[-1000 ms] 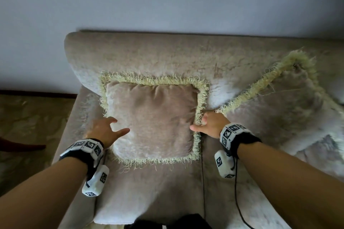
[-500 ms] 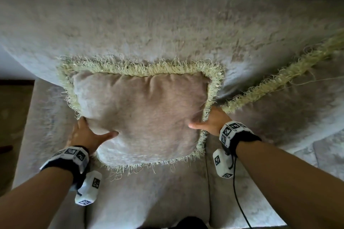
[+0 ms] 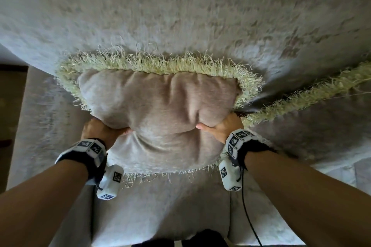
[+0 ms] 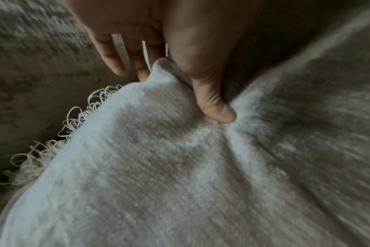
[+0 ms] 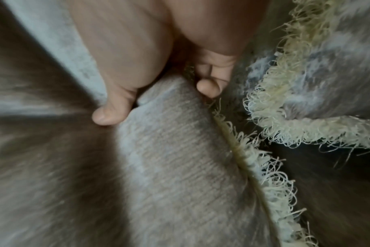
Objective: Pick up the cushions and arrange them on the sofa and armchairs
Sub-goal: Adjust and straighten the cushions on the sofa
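Note:
A beige cushion (image 3: 160, 114) with a pale green fringe leans against the backrest of the sofa (image 3: 180, 16). My left hand (image 3: 104, 130) grips its left side, thumb dug into the front and fingers behind. My right hand (image 3: 218, 128) grips its right side the same way. The fabric bunches into folds between both thumbs. In the left wrist view the thumb (image 4: 217, 107) presses the cushion (image 4: 158, 167); in the right wrist view the thumb (image 5: 110, 115) pinches a fold of the cushion (image 5: 180, 150). A second fringed cushion (image 3: 321, 126) lies to the right, touching my right hand's back.
The sofa seat (image 3: 160, 206) stretches below the cushion toward me. A strip of patterned floor (image 3: 10, 116) shows past the sofa's left arm. A black cable (image 3: 249, 216) hangs from my right wrist camera over the seat.
Both hands have closed on the cushion's sides and squeezed it inward, creasing the front. The view has moved much closer to the backrest; the wall has left the frame.

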Demonstrator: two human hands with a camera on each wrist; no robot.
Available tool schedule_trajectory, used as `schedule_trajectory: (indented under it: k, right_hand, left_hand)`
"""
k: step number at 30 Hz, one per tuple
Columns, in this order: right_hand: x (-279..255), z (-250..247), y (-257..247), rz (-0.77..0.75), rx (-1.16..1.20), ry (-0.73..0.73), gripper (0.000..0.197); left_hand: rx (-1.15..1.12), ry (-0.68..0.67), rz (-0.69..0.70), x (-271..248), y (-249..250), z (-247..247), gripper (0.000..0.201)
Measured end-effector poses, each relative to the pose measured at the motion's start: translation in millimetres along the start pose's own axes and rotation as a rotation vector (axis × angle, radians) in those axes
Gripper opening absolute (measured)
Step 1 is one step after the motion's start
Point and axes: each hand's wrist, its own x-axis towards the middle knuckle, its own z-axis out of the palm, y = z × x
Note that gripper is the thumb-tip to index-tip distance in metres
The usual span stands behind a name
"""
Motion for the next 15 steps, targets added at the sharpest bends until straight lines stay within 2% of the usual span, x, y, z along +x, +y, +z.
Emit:
schedule_trajectory:
  k: [3,7,9,11,13,15]
  right_hand:
    - [-8.9,-0.8,-4.2,-0.124,0.018,0.1,0.095]
    - [-32.2,-20.9,-17.6,-0.187,0.095,0.192,0.079]
    - [-40.5,-42.0,-30.5,-0.188,0.107,0.194,0.07]
    - [-42.5,-68.3,-47.1,-0.225,0.061,0.183,0.066]
    - [-34.3,-96.1,-66.5,-0.245,-0.048,0.123,0.056]
    - [-21.5,-123.7,-90.4,-0.27,-0.181,0.064,0.048]
  left_hand:
    - [-0.01,0.048,-0.011,-7.5,-1.7,-3.6,0.084]
    - [-0.051,0.051,-0.006,-21.4,-11.6,-9.1,0.072]
    - [-0.1,0.036,-0.024,-31.8,-18.6,-11.5,0.071]
    - [-0.191,0.017,-0.101,-42.1,-25.5,-9.4,0.079]
    - [-0.303,-0.008,-0.17,-51.3,-31.2,-3.5,0.087]
    - [-0.401,-0.029,-0.189,-56.8,-34.8,5.6,0.087]
